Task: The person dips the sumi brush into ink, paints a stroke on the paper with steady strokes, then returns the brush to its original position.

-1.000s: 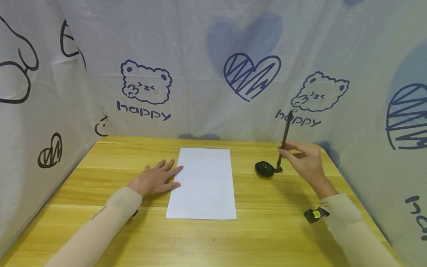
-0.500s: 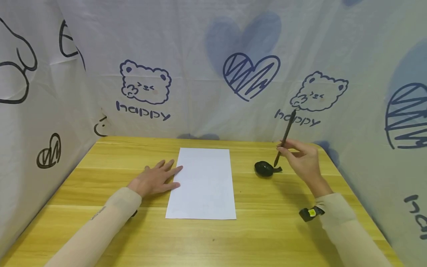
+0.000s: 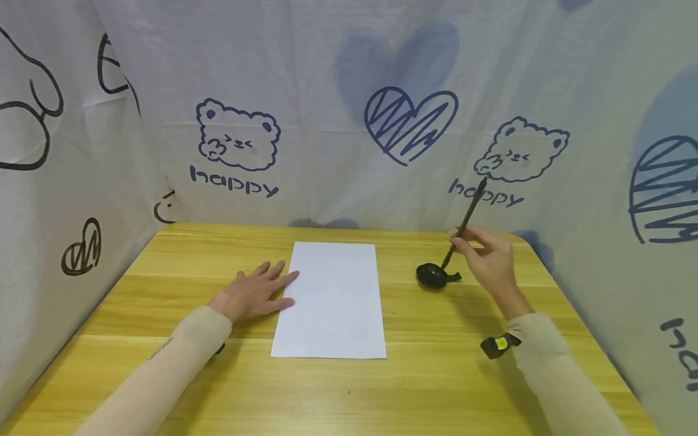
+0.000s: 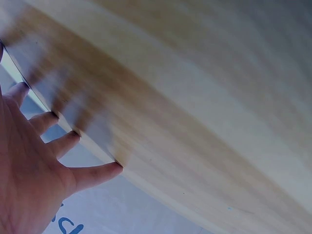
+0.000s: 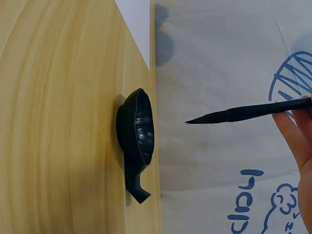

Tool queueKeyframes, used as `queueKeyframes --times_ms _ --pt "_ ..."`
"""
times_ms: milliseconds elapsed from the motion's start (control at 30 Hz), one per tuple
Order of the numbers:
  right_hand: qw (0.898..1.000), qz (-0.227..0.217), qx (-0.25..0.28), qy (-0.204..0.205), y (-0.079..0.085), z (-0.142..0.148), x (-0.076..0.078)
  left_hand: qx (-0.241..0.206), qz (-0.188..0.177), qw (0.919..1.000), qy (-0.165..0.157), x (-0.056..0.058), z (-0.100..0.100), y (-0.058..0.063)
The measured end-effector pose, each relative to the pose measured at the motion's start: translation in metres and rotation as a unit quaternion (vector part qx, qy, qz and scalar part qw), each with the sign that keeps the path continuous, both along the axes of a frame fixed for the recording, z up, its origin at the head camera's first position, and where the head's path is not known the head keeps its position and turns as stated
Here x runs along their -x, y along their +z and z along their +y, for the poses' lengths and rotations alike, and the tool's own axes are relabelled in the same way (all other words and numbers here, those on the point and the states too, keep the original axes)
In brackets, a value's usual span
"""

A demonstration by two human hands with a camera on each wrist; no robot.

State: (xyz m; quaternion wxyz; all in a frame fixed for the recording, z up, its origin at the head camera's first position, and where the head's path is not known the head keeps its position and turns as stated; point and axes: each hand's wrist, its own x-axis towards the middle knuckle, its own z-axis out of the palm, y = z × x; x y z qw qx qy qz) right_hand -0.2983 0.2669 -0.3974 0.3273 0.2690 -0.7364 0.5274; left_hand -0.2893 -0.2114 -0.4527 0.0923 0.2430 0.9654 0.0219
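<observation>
A sheet of white paper (image 3: 334,303) lies on the wooden table in front of me. My left hand (image 3: 252,295) rests flat with spread fingers, thumb and index fingertip over the paper's left edge. To the right of the sheet sits a small black ink dish (image 3: 431,277) with a short bent handle; its hollow bowl shows in the right wrist view. My right hand (image 3: 491,257) pinches a dark writing brush (image 3: 470,212) between thumb and fingers. The brush leans with its top to the right, and its pointed black bristles (image 5: 210,118) are close over the dish's rim.
The wooden table (image 3: 262,387) ends at a hanging white cloth (image 3: 327,181) printed with hearts, bears and lettering. More cloth hangs along the left and right sides. A black wrist camera (image 3: 497,346) sits below my right sleeve cuff.
My right hand has moved slightly left with the brush. The brush tip has gone from the dish's handle to its bowl, and the brush tilts more. My left hand stays put.
</observation>
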Motion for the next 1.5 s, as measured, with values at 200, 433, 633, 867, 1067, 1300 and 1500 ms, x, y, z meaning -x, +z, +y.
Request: queueKeyframes --times_ms 200,433,633,867,1067,1300,1500 --pt "0.999 -0.028 0.016 0.006 -0.003 -0.003 0.003 0.001 0.002 1.0 -0.001 0.001 -0.001 -0.002" --pt "0.999 -0.053 -0.007 -0.01 -0.009 -0.006 0.008 0.005 -0.001 1.0 -0.001 0.001 -0.001 -0.003" --pt "0.995 -0.086 -0.029 -0.031 -0.013 -0.009 0.009 0.005 -0.003 1.0 0.0 0.0 -0.001 -0.003" --pt "0.994 -0.091 -0.049 -0.029 -0.004 -0.02 -0.004 0.006 -0.001 1.0 -0.001 0.0 -0.001 -0.004" --pt "0.992 -0.097 -0.066 -0.044 -0.011 -0.018 0.0 0.004 -0.001 1.0 -0.001 0.0 0.0 -0.003" --pt "0.991 -0.092 -0.077 -0.057 -0.021 -0.012 0.008 0.003 0.004 1.0 -0.003 0.002 -0.001 -0.002" --pt "0.991 -0.091 -0.083 -0.051 -0.004 -0.021 -0.006 0.003 0.005 1.0 -0.001 0.002 -0.002 -0.003"
